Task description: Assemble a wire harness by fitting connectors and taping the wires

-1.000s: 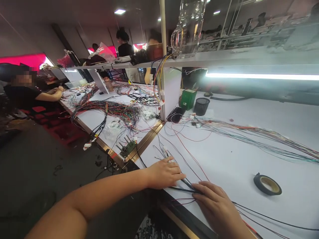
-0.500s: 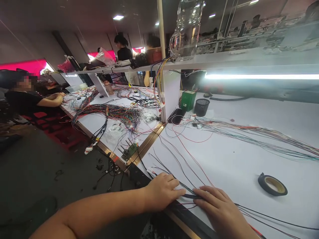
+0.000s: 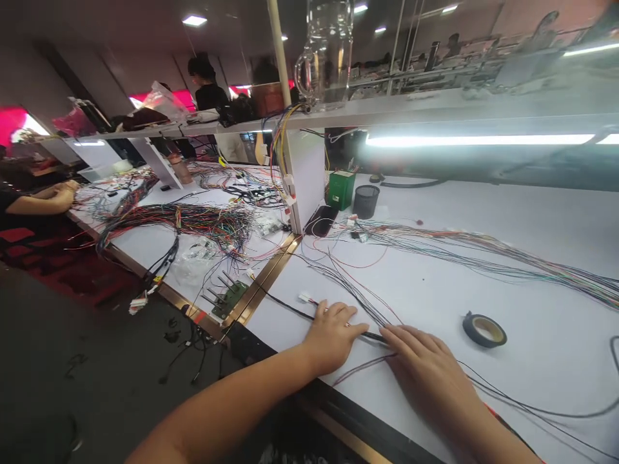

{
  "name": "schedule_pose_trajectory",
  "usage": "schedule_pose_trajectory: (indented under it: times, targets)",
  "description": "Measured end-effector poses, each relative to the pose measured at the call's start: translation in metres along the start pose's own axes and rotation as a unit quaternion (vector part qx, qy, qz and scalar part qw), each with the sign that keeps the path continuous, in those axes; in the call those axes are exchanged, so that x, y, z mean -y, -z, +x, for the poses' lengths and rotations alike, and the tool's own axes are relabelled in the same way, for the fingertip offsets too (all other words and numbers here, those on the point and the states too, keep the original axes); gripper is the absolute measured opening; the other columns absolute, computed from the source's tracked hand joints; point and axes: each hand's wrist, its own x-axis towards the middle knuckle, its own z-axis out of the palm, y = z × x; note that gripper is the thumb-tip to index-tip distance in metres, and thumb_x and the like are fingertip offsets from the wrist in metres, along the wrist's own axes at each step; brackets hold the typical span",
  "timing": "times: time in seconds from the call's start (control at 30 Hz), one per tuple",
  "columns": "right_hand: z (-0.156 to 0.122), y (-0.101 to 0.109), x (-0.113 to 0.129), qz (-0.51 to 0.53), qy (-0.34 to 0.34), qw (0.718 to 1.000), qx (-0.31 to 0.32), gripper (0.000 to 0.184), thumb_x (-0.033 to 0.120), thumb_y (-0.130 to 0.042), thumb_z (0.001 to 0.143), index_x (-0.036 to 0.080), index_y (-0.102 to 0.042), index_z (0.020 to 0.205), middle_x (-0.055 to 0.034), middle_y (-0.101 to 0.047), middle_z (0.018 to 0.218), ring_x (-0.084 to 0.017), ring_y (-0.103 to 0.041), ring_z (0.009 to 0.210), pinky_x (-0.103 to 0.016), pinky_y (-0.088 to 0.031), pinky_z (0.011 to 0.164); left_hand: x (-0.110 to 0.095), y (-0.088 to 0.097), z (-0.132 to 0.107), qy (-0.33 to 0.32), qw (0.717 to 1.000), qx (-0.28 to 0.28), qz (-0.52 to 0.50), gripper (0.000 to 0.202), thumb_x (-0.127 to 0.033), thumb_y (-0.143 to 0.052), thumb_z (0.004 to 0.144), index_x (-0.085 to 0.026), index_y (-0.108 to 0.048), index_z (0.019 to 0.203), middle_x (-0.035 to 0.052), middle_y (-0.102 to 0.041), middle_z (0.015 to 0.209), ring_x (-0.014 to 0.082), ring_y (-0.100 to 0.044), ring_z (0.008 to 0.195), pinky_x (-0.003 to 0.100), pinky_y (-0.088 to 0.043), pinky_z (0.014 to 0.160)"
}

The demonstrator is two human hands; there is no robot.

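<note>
One black cable (image 3: 375, 336) likely being straightened under left hand (image 3: 333, 338), right hand (image 3: 426, 362); grips hidden, can't tell; tension being needed next.

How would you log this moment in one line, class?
left hand: over black cable | right hand: over same cable and thin wires | nearby: white connector beyond left hand, black tape roll

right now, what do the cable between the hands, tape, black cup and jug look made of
Cable: probably plastic or rubber outside, black and bendable-looking.
Tape: black vinyl or cloth, hard to tell; its tan core suggests cardboard.
Black cup: likely painted metal mesh, from its grid-like wall, possibly plastic.
Jug: glossy, probably glass by its highlights and see-through wall, though clear plastic is possible.
</note>
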Motion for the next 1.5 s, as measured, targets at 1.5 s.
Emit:
schedule_pose_trajectory:
  times: [1.5]
  targets:
    - [-0.011, 0.001, 0.012, 0.094, 0.022, 0.995, -0.006, 0.034, 0.01, -0.038, 0.095, 0.02, -0.063, 0.116, -0.0081, -0.063, 0.103, -0.022, -0.056, 0.092, -0.035, -0.043, 0.077, -0.002, 0.012, -0.007, -0.052, 0.993, 0.103, 0.01, 0.058, -0.058, -0.027, 0.093, -0.027, -0.034, 0.142, 0.0052, -0.021, 0.155, 0.0227, -0.018, 0.142, 0.053, -0.018, 0.113]
